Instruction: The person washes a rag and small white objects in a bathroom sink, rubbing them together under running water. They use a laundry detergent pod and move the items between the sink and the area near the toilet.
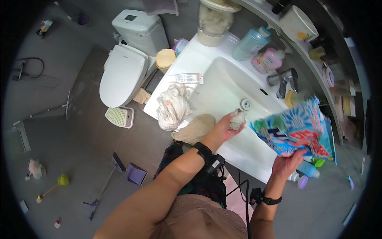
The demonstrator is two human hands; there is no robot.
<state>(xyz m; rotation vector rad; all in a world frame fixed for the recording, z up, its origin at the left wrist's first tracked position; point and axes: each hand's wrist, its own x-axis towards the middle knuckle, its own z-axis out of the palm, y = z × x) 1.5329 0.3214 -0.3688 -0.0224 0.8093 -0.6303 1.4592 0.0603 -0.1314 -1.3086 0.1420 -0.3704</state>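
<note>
Over the white sink (229,85), my left hand (225,128) is closed around a small greyish-white wad of cloth (238,120), close to the drain (246,104). My right hand (289,162) grips the lower edge of a blue, red and white plastic bag of washing powder (296,129). The bag is held tilted over the right side of the basin, and its opening cannot be made out. On the left rim lie a crumpled white cloth (172,106), a beige cloth (198,129) and a white tube (189,78).
Behind the basin stand a blue pump bottle (251,43), a pink pump bottle (268,60) and the faucet (283,79). A lidded clear container (215,22) occupies the far corner. Several bottles (308,169) sit beyond the right edge. The toilet (124,75) is at left.
</note>
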